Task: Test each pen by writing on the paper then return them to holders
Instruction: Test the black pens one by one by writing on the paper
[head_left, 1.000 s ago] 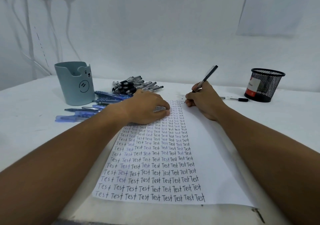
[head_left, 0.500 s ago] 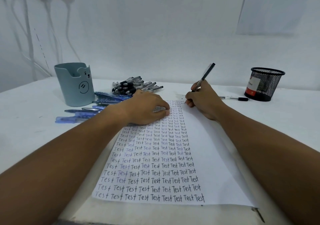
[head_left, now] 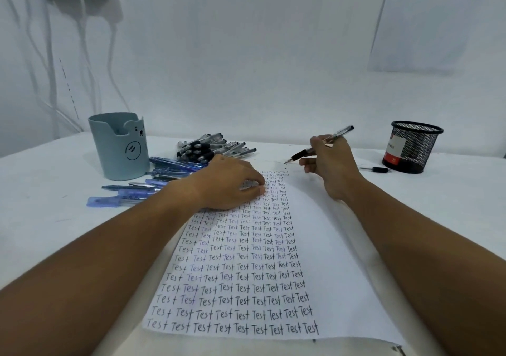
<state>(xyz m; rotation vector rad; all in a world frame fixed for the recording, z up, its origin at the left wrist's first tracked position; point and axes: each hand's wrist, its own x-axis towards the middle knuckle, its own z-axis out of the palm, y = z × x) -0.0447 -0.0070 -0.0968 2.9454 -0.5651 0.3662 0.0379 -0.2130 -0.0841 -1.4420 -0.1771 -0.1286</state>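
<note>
A white sheet of paper (head_left: 336, 260) lies on the table, its left part filled with rows of the word "Test". My left hand (head_left: 227, 183) rests flat on the paper's top left. My right hand (head_left: 332, 164) is lifted just past the paper's top edge and pinches a black pen (head_left: 306, 152), which lies nearly level with its tip pointing left. A grey-blue bear holder (head_left: 117, 147) stands at the back left. A black mesh holder (head_left: 410, 147) stands at the back right.
A heap of black pens (head_left: 210, 147) and a spread of blue pens (head_left: 153, 180) lie between the bear holder and my left hand. One loose black pen (head_left: 376, 169) lies beside the mesh holder. White cables hang on the wall at the left.
My right hand has lifted off the paper and swung the pen from steeply upright to nearly level, tip pointing left. My left hand has stayed on the paper.
</note>
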